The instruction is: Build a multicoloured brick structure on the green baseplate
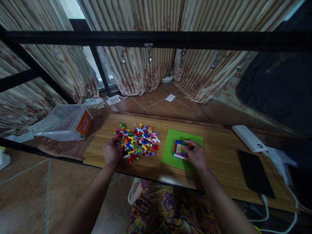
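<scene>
A loose pile of small colourful toy bricks [140, 141] is spread over the left half of the wooden board. At the pile's left edge rests my left hand [112, 151], its fingers curled inward; whatever they may hold is hidden. On the green studded baseplate [168, 152] stands a low block of bricks [179, 150] in blue, red, yellow and white. My right hand [196, 154] reaches over the right side of this block. Its thumb and fingers close on a small dark brick at the block's upper right, partly covered by the fingers.
A clear plastic box [65, 122] with an orange label lies left of the wooden board [214, 130]. On the board's right are a white power bank [250, 138], a black phone [255, 174] and white cables [265, 208]. A black metal bar [156, 39] crosses before the curtains.
</scene>
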Action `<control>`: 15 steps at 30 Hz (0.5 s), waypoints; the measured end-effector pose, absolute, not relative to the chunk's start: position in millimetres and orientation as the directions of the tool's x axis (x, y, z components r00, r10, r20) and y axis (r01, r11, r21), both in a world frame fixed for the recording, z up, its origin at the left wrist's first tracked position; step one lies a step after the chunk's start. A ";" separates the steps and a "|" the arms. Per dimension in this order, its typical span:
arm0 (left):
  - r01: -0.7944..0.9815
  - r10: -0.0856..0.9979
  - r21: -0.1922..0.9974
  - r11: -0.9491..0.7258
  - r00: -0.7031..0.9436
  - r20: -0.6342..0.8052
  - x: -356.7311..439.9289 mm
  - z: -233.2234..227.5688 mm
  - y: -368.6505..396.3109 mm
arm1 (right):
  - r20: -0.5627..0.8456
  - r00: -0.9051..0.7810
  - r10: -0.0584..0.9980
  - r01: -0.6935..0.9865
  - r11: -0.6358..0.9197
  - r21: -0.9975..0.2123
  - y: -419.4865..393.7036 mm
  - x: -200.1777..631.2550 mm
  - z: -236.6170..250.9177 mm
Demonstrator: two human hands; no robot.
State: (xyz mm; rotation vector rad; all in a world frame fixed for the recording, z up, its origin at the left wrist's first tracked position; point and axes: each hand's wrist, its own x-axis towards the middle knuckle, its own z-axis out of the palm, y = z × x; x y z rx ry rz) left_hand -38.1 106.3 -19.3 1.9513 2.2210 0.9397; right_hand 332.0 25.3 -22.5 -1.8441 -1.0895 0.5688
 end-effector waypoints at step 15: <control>0.867 0.906 0.497 0.016 -0.223 0.360 -38.7 -25.0 106.7 | 0.188 0.648 0.738 0.342 -0.062 -0.938 -23.9 286.1 11.4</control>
